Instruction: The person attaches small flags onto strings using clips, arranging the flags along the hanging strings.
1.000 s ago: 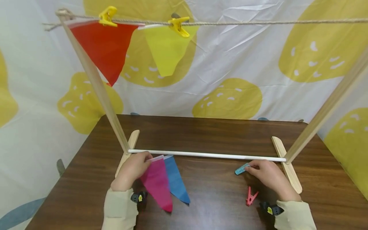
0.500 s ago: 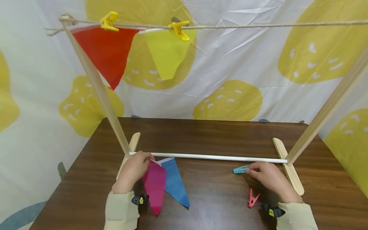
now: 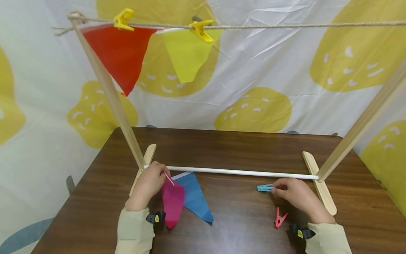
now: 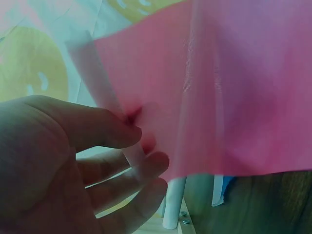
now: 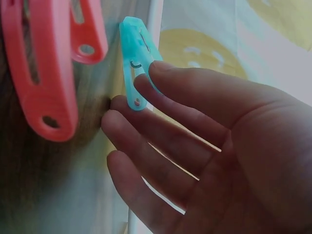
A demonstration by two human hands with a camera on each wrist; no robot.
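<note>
My left hand (image 3: 148, 183) pinches the white top band of a pink pennant (image 3: 173, 203) near the stand's left foot. In the left wrist view the pink pennant (image 4: 161, 87) spreads out from between thumb and fingers. A blue pennant (image 3: 195, 197) lies on the table, partly behind the pink one. On the right, my right hand (image 3: 295, 194) holds a light blue clothespin (image 3: 264, 187) between thumb and fingertips, plain in the right wrist view as a turquoise clothespin (image 5: 136, 58). Just below that hand, a red clothespin (image 3: 279, 218) rests on the table.
A wooden stand has a left post (image 3: 109, 91), a right post (image 3: 358, 127) and a low white crossbar (image 3: 234, 171). Overhead runs a rope (image 3: 269, 26). Yellow clips (image 3: 123, 19) hold a red pennant (image 3: 122, 53) and a yellow pennant (image 3: 187, 53) on it.
The left hand has turned the pink pennant, lifting its banded edge and drawing it left off the blue one. The light blue clothespin has swung to lie nearly level in the right hand.
</note>
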